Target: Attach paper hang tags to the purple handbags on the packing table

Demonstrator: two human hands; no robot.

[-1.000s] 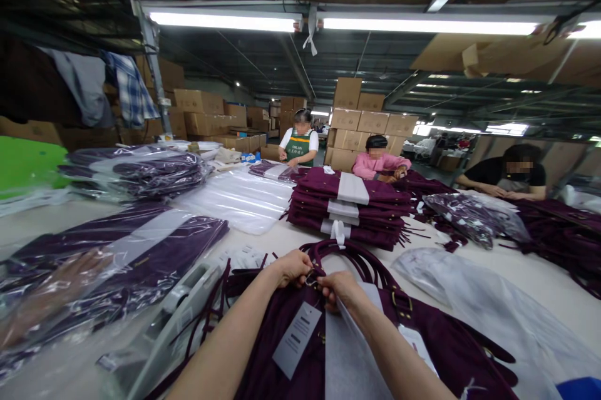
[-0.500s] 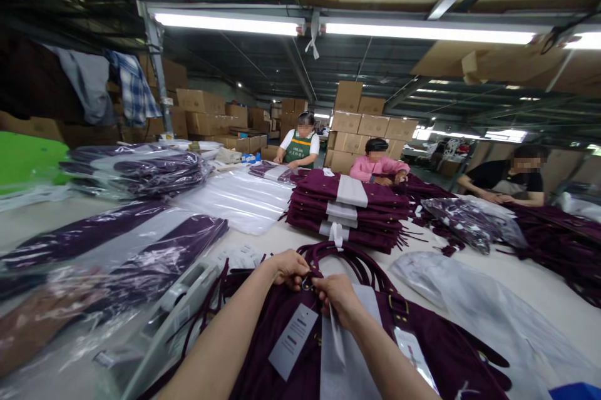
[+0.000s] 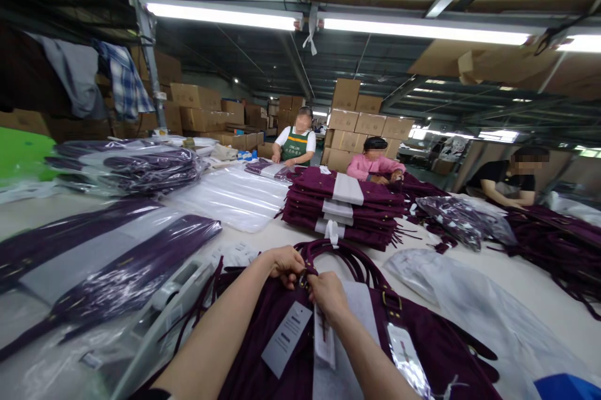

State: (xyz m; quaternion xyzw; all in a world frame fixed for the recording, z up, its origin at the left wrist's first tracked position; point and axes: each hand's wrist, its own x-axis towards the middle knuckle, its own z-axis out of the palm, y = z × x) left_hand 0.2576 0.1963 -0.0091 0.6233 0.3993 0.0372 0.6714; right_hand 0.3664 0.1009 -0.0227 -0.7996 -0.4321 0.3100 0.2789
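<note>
A dark purple bag (image 3: pixel 441 350) lies flat in front of me, its handles (image 3: pixel 350 256) looping away. My left hand (image 3: pixel 285 264) and my right hand (image 3: pixel 327 295) meet at a small metal ring (image 3: pixel 304 278) at the top of the bag, both with fingers pinched on it. A grey hang tag (image 3: pixel 287 337) lies under my left forearm. A small white tag (image 3: pixel 325 336) hangs below my right hand. White paper (image 3: pixel 359 300) lies on the bag.
A stack of folded purple bags (image 3: pixel 347 209) stands just beyond. Bagged purple items (image 3: pixel 117 262) and a grey tool (image 3: pixel 164 312) lie left; clear plastic bags (image 3: pixel 469 300) lie right. Three people work across the table (image 3: pixel 539 287). Cardboard boxes (image 3: pixel 361 118) stand behind.
The white tag now hangs below my right hand. Another person's hand on the bagged item at the left is gone from view. The view has shifted slightly.
</note>
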